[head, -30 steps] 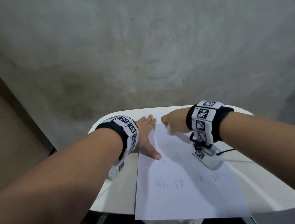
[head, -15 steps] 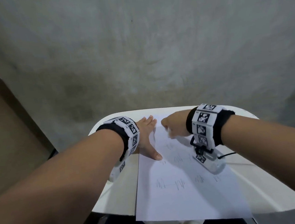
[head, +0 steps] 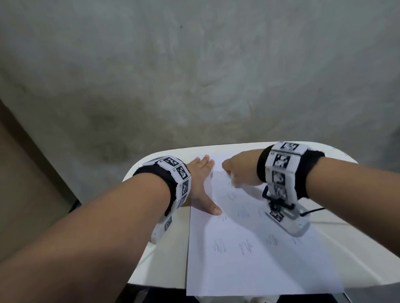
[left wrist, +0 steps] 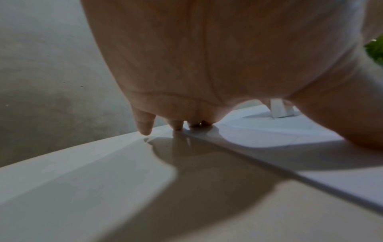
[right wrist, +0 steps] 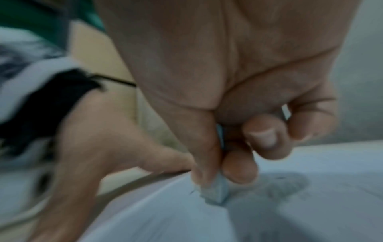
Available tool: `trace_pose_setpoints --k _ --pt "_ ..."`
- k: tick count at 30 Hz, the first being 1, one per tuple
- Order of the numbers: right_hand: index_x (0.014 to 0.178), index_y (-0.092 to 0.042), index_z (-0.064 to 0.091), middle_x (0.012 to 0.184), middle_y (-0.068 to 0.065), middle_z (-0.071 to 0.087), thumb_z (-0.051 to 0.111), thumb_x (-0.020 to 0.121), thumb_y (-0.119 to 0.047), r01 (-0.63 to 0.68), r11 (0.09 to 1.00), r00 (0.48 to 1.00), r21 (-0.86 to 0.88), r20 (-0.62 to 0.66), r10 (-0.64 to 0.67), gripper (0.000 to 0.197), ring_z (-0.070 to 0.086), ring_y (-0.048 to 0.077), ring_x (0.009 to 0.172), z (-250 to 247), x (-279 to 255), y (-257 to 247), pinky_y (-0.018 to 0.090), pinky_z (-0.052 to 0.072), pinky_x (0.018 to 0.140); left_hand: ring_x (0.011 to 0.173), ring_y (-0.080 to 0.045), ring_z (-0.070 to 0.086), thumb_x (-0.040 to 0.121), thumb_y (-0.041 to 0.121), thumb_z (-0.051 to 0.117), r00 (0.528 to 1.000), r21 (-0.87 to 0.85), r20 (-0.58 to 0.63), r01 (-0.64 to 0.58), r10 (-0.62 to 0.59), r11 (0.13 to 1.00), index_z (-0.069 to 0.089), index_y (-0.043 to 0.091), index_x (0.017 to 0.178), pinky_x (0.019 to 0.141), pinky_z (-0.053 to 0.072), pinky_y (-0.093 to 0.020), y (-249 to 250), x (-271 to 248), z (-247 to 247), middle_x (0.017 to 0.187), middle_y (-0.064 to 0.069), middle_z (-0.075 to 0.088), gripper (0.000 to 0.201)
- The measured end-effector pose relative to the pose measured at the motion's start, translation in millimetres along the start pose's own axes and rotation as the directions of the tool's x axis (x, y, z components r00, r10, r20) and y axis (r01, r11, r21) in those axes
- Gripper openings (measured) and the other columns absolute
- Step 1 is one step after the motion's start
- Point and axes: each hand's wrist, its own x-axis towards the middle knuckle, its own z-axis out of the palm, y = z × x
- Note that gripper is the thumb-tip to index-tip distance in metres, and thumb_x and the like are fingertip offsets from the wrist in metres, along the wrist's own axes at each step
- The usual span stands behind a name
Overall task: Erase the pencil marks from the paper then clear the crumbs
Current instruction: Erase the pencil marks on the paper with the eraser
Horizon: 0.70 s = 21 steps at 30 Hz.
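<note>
A white sheet of paper (head: 257, 262) with rows of pencil zigzags (head: 245, 247) lies on a small white table (head: 164, 251). My left hand (head: 202, 187) lies flat on the sheet's far left edge, fingers straight, thumb on the paper. In the left wrist view the fingertips (left wrist: 145, 129) touch the table and the paper's edge (left wrist: 269, 168). My right hand (head: 239, 172) pinches a white eraser (right wrist: 215, 193) between thumb and fingers, its tip pressed on the paper (right wrist: 311, 212) near the sheet's far end. The eraser (left wrist: 279, 108) also shows beyond my left palm.
A grey concrete floor (head: 188, 80) lies beyond the table's far edge (head: 218, 147). The near edge of the sheet overhangs the table toward my lap. A black cable (head: 313, 211) runs from my right wrist camera across the table on the right.
My right hand with the eraser has shifted slightly back and forth near the sheet's far end. The left hand stays put on the paper.
</note>
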Motion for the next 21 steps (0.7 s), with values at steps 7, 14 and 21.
trace_pose_setpoints --k 7,14,21 --pt "0.106 -0.016 0.053 0.087 0.001 0.055 0.052 0.093 -0.018 -0.012 0.998 1.0 0.057 -0.002 0.012 0.014 0.046 0.021 0.083 1 -1 2 0.026 0.037 0.059 0.149 -0.019 -0.017 0.062 0.075 0.071 1.0 -0.007 0.0 0.0 0.0 1.0 -0.019 0.015 0.153 0.119 0.0 -0.042 1 -3 -1 0.161 0.0 -0.023 0.141" --pt "0.117 -0.012 0.055 0.103 0.008 0.06 0.053 0.093 -0.019 -0.019 0.999 1.0 0.035 -0.023 0.02 0.026 0.047 0.022 0.083 2 -5 2 0.028 0.039 0.064 0.149 -0.019 -0.017 0.071 0.07 0.069 1.0 -0.006 -0.006 0.0 0.0 1.0 -0.019 0.015 0.153 0.119 0.0 -0.042 2 -3 -2 0.161 0.0 -0.023 0.133" --pt "0.118 -0.01 0.054 0.11 0.007 0.063 0.052 0.093 -0.017 -0.025 0.999 1.0 -0.02 -0.009 0.025 0.027 0.059 0.026 0.091 0 -6 6 0.026 0.038 0.065 0.149 -0.019 -0.017 0.071 0.07 0.069 1.0 -0.012 0.001 -0.006 0.006 1.0 -0.02 0.014 0.153 0.119 -0.001 -0.041 2 -5 -3 0.161 -0.001 -0.024 0.133"
